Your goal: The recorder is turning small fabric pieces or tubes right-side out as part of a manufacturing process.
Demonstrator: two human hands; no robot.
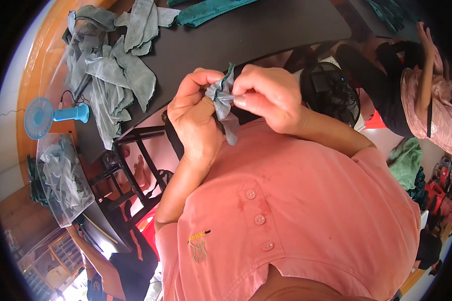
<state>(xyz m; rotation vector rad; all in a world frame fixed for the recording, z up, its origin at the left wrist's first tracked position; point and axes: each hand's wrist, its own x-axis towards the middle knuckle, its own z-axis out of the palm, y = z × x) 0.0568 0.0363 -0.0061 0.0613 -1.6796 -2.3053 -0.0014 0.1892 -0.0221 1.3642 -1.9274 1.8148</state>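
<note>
A small grey-green piece of fabric [222, 95] with a darker green edge is bunched between my two hands, just in front of my chest. My left hand [196, 110] is closed on its left side, thumb and fingers pinching the cloth. From the right, my right hand [273, 95] pinches the same piece between thumb and index finger. A loose end of it hangs below the fingers. On the dark table [271, 32] to the left lies a heap of similar grey-green fabric pieces [118, 72]. Darker teal pieces [211, 11] lie along the table's far side.
A small blue fan [39, 118] lies at the table's left end. Near it is a clear plastic bin [65, 220] of pale fabric. Black stool frames [135, 175] stand below the table edge. A large black fan [331, 93] stands right. People work at the right and lower left.
</note>
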